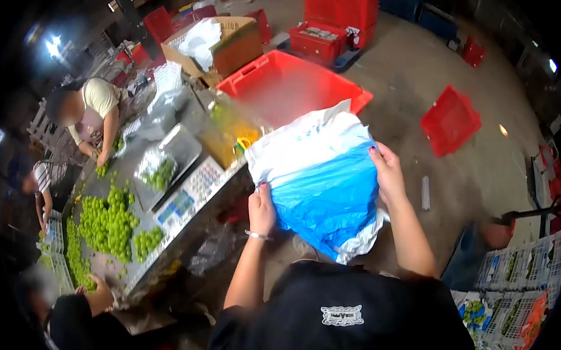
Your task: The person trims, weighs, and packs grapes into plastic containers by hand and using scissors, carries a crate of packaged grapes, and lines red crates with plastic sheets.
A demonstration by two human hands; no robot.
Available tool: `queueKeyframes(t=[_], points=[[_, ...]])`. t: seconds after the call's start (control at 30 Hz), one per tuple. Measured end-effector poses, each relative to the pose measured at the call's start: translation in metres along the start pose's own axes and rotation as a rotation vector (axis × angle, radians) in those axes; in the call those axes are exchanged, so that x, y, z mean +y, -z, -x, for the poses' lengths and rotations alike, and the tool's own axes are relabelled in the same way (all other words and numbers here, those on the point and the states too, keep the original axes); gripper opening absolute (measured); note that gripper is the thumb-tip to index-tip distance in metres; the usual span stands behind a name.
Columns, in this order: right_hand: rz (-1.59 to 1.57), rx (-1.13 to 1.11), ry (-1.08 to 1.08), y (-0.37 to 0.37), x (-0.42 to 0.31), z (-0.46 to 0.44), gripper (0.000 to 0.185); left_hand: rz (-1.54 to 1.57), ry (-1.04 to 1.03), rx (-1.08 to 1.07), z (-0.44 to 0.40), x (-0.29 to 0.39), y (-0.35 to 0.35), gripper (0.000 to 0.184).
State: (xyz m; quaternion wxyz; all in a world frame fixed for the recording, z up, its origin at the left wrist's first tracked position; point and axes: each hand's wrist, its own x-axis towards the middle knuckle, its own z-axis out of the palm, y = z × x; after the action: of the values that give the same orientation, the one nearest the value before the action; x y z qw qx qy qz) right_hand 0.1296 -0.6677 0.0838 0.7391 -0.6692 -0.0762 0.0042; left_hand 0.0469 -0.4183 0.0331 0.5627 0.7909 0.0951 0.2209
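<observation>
Blue-white plastic (327, 186) at frame centre, left hand (261, 213) and right hand (390, 178) pinching edges; I judge uneven tug could tear it.

Illegible lettering only, on the cardboard box (239, 48) and the white patch (342, 315) of the black shirt (348, 345).

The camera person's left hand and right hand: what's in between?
In the head view, crumpled blue-and-white plastic stretches between the left hand and right hand, which grip its edges.
</observation>
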Motion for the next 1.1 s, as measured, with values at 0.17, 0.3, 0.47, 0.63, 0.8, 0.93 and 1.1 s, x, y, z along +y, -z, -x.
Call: queueKeyframes(t=[0.17, 0.3, 0.47, 0.63, 0.8, 0.93, 1.1], points=[[0.123, -0.281, -0.151, -0.022, 0.021, -0.047, 0.023, 0.029, 0.046, 0.191, -0.1, -0.017, 0.017, 0.053], [0.02, -0.012, -0.025, -0.045, 0.013, -0.125, 0.012, 0.181, 0.17, 0.14, -0.147, -0.038, 0.02, 0.052], [-0.1, -0.125, 0.074, -0.105, 0.002, -0.191, 0.013, 0.155, 0.05, -0.109, -0.152, -0.027, 0.004, 0.03], [-0.072, -0.241, 0.022, -0.138, 0.008, -0.245, 0.012, 0.367, 0.394, -0.12, -0.18, -0.037, 0.011, 0.023], [-0.035, -0.47, 0.089, -0.125, 0.044, -0.342, 0.011, 0.243, 0.197, 0.049, -0.21, -0.069, 0.027, 0.018], [-0.283, -0.12, 0.058, -0.135, 0.112, -0.434, 0.011, 0.184, 0.301, 0.605, -0.214, -0.073, 0.046, 0.018], [0.101, 0.092, -0.242, -0.153, 0.299, -0.498, 0.01, 0.388, 0.328, 1.039, -0.197, -0.037, 0.047, 0.033]])
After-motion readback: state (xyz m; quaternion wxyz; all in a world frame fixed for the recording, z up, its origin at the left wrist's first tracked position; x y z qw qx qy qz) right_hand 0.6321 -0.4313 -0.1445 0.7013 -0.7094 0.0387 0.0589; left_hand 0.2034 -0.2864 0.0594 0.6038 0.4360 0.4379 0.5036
